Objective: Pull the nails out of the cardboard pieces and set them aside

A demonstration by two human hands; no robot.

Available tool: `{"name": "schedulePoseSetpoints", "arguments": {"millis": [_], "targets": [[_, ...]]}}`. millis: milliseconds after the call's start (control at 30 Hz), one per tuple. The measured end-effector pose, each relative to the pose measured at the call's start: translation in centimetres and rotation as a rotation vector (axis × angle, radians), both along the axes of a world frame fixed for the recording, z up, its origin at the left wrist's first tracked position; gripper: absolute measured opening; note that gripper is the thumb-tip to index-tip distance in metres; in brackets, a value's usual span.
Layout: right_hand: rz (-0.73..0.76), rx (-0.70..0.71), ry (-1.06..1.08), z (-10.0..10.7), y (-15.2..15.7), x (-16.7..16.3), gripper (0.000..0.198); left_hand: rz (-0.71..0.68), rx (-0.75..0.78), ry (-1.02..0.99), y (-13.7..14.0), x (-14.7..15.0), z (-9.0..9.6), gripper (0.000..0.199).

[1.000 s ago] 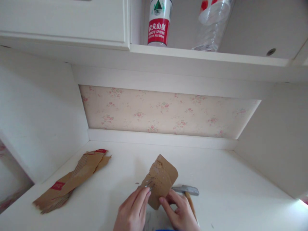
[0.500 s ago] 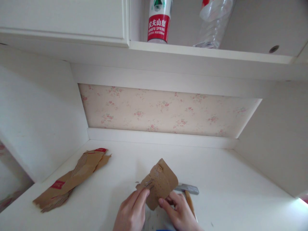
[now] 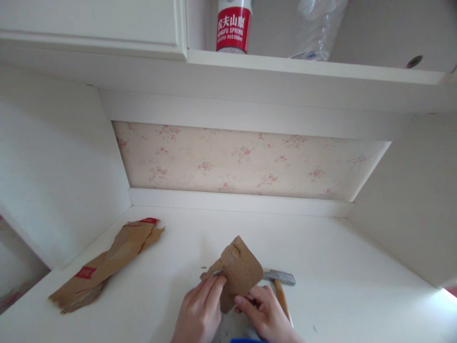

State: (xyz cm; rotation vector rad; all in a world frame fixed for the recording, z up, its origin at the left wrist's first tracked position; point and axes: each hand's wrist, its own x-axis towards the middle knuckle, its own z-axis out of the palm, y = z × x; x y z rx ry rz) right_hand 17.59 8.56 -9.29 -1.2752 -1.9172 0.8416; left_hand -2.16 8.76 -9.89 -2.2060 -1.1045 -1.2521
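A small brown piece of cardboard [image 3: 242, 267], pitted and torn on its surface, is held tilted above the white countertop. My left hand [image 3: 200, 305] has its fingers closed over the cardboard's left side. By those fingertips shows a thin grey metal piece [image 3: 217, 272], which looks like a nail; the fingers partly cover it. My right hand [image 3: 266, 309] pinches the lower right edge of the cardboard between thumb and fingers. Just behind it lies a hammer [image 3: 282, 277] with a grey metal head and a wooden handle, partly hidden by the right hand.
Torn strips of corrugated cardboard [image 3: 107, 267] lie at the left of the white countertop [image 3: 342, 267]. A bit of something blue [image 3: 246, 340] shows at the bottom edge. Overhead, a shelf [image 3: 314, 69] bears a red-labelled bottle [image 3: 233, 28] and a clear plastic bottle [image 3: 316, 33].
My left fingers have shifted slightly right over the cardboard and now cover more of the thin metal pieces. My right hand keeps its pinch. The view has tilted slightly down.
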Motion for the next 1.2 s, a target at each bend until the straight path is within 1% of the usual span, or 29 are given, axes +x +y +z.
{"name": "schedulePoseSetpoints", "arguments": {"millis": [167, 300, 367, 467, 533, 600, 633, 667, 733, 767, 800, 833, 900, 933, 1000, 1067, 1133, 1200], "targets": [[-0.008, -0.02, 0.083, 0.3, 0.2, -0.3, 0.039, -0.031, -0.071, 0.01, 0.1, 0.0, -0.2, 0.038], [-0.022, -0.093, 0.3, 0.7, 0.2, -0.5, 0.029, -0.037, -0.145, -0.067, 0.1, 0.0, 0.2, 0.026], [0.006, -0.148, 0.426, 0.8, 0.3, -0.5, 0.025, -0.049, -0.145, -0.091, 0.1, -0.1, 0.4, 0.027], [-0.013, -0.206, 0.55, 0.5, 0.5, -0.4, 0.028, -0.087, -0.147, -0.102, 0.0, -0.3, 0.5, 0.035], [-0.061, -0.228, 0.615, 0.1, 0.8, -0.3, 0.03, -0.088, -0.166, -0.179, 0.0, -0.5, 0.6, 0.032], [-0.083, -0.256, 0.681, -0.1, 1.0, -0.2, 0.033, -0.055, -0.227, -0.328, 0.1, -0.5, 0.5, 0.021], [-0.082, -0.27, 0.707, -0.2, 1.1, -0.2, 0.035, -0.026, -0.281, -0.418, 0.2, -0.4, 0.5, 0.017], [-0.078, -0.281, 0.724, -0.2, 1.1, -0.1, 0.036, 0.007, -0.35, -0.511, 0.3, -0.4, 0.4, 0.017], [-0.056, -0.293, 0.732, 0.0, 1.1, 0.0, 0.035, 0.049, -0.527, -0.697, 0.6, -0.2, 0.2, 0.028], [-0.041, -0.3, 0.731, 0.2, 1.1, 0.0, 0.036, 0.039, -0.638, -0.781, 0.8, -0.2, 0.0, 0.035], [-0.03, -0.309, 0.731, 0.3, 1.1, 0.0, 0.037, -0.003, -0.761, -0.851, 1.1, -0.2, -0.1, 0.041], [-0.019, -0.316, 0.732, 0.5, 1.0, 0.1, 0.038, -0.072, -0.889, -0.904, 1.3, -0.2, -0.3, 0.046], [0.009, -0.338, 0.753, 0.6, 1.0, 0.3, 0.04, -0.255, -1.117, -0.966, 1.7, -0.3, -0.7, 0.05], [0.034, -0.353, 0.776, 0.6, 1.0, 0.4, 0.041, -0.34, -1.205, -0.996, 1.8, -0.4, -0.8, 0.051], [0.107, -0.4, 0.836, 0.4, 1.1, 0.6, 0.04, -0.468, -1.324, -1.092, 2.1, -0.6, -1.1, 0.052], [0.137, -0.433, 0.881, 0.3, 1.2, 0.6, 0.036, -0.553, -1.396, -1.209, 2.3, -0.7, -1.2, 0.051], [0.095, -0.399, 0.858, 0.3, 1.3, 0.5, 0.029, -0.623, -1.435, -1.273, 2.4, -0.8, -1.3, 0.047], [0.061, -0.338, 0.774, 0.6, 1.2, 0.1, 0.024, -0.639, -1.46, -1.28, 2.5, -0.8, -1.3, 0.045]]}}
